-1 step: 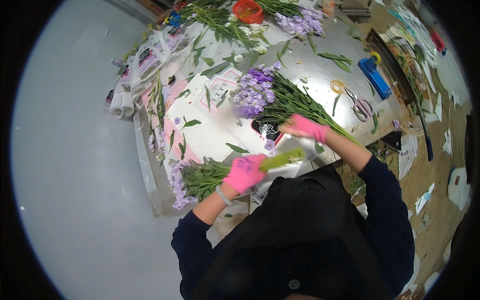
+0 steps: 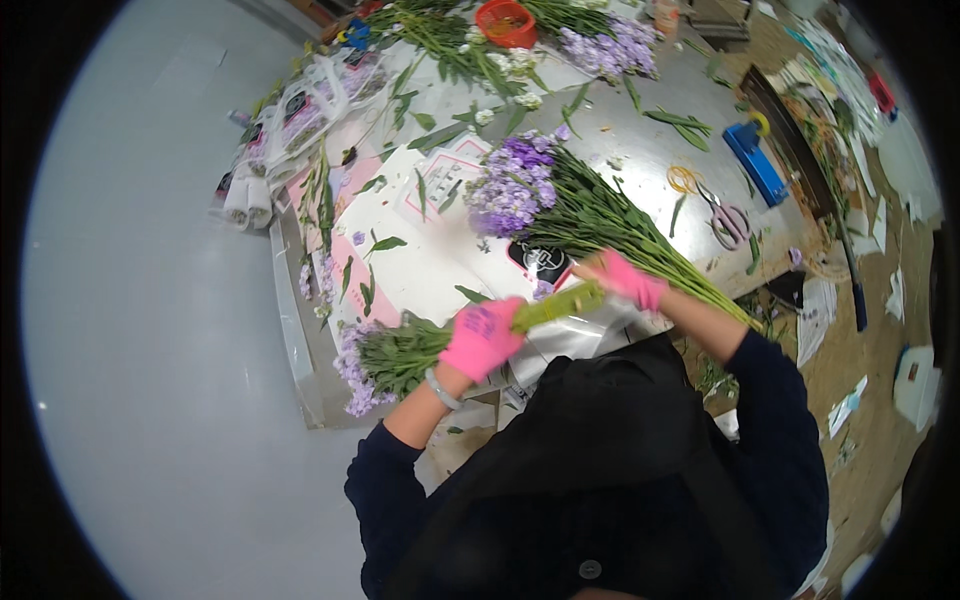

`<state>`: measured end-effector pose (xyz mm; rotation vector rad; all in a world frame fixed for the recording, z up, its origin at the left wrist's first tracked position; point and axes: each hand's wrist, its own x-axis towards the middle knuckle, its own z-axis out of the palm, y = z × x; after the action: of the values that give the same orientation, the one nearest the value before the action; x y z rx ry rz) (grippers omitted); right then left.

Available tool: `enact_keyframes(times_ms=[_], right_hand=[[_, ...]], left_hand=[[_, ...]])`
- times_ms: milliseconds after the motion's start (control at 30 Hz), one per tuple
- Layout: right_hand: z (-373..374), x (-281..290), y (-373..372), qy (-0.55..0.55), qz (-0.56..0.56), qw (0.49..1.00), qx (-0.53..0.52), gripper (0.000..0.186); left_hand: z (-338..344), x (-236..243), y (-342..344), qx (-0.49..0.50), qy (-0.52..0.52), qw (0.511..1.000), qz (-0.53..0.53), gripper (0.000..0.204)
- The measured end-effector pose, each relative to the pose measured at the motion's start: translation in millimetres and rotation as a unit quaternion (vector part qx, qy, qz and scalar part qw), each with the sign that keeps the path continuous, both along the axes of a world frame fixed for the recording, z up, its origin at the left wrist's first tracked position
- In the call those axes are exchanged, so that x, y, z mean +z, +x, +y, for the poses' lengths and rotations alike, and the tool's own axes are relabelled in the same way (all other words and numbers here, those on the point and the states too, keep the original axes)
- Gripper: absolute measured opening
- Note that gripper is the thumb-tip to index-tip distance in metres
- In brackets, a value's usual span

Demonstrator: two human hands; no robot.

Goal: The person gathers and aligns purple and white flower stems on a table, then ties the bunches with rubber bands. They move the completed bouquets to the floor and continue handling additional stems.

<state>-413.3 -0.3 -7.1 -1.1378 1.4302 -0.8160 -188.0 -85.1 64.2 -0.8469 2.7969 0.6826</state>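
My left hand (image 2: 484,337), in a pink fingerless glove, is closed round a bunch of pale purple flowers (image 2: 352,372). Its blossoms lie at the table's near left edge. The bare yellow-green stems (image 2: 560,306) stick out rightward from my fist. Just above those stem ends is my right hand (image 2: 630,280), gloved the same way. It is smeared by motion, so I cannot make out whether its fingers grip anything. Beyond it, a larger bunch of purple flowers (image 2: 512,185) rests on the table, its long stems pointing to the lower right.
Scissors (image 2: 729,222) and yellow rubber bands (image 2: 683,179) lie right of the larger bunch. Farther right is a blue tape dispenser (image 2: 755,165). A red basket (image 2: 506,24) stands at the back among more flowers. Wrapped bunches (image 2: 305,110) are piled at the back left.
My right hand has come down and slightly right, closer to the stem ends of the held bunch. My left hand keeps its hold, nearly still.
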Motion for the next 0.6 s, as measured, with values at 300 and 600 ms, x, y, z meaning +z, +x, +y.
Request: enact_keyframes(times_ms=[300, 600], right_hand=[[-41.6, 47.9, 27.4, 0.005, -0.197, 0.980, -0.003, 0.043], [13.3, 41.8, 56.4, -0.030, -0.635, 0.752, -0.174, 0.030]], left_hand=[[-4.8, -12.0, 12.4, -0.101, 0.036, 0.992, -0.059, 0.021], [-53.1, -0.7, 14.7, 0.145, 0.032, 0.986, 0.070, 0.033]])
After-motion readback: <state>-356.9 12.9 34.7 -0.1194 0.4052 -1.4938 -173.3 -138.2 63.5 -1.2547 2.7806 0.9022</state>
